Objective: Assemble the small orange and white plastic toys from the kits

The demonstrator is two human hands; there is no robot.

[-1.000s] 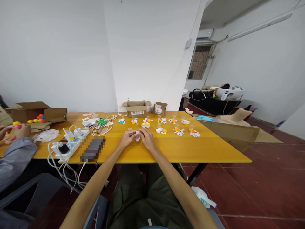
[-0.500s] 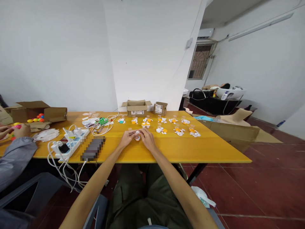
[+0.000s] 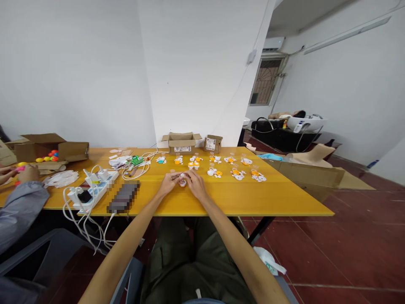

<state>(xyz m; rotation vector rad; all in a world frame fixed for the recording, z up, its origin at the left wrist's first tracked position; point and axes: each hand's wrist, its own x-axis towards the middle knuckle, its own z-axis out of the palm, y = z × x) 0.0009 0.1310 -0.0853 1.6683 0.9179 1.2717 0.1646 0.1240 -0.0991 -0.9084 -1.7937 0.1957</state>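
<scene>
My left hand [image 3: 168, 184] and my right hand [image 3: 195, 185] meet over the yellow table [image 3: 234, 200], their fingertips closed on a small white part [image 3: 182, 175] between them. Just below the fingertips is a small round white piece [image 3: 182, 183]. Beyond my hands stand small white cups with orange tops [image 3: 193, 165]. Several groups of white and orange discs with clear cups lie to the right, one of them a white and orange group [image 3: 214, 173]. A teal piece [image 3: 161, 160] lies farther back on the left.
On the left are a power strip [image 3: 96, 190] with white cables, a blurred-out dark phone [image 3: 124, 197] and a green packet [image 3: 137, 160]. Cardboard boxes [image 3: 182, 143] stand at the back. At the far left, another person's hands [image 3: 29, 173] hold a pink object near an open box with coloured balls.
My hands stay in nearly the same place, with the white part still between the fingertips. The other person's hands at the left have shifted slightly.
</scene>
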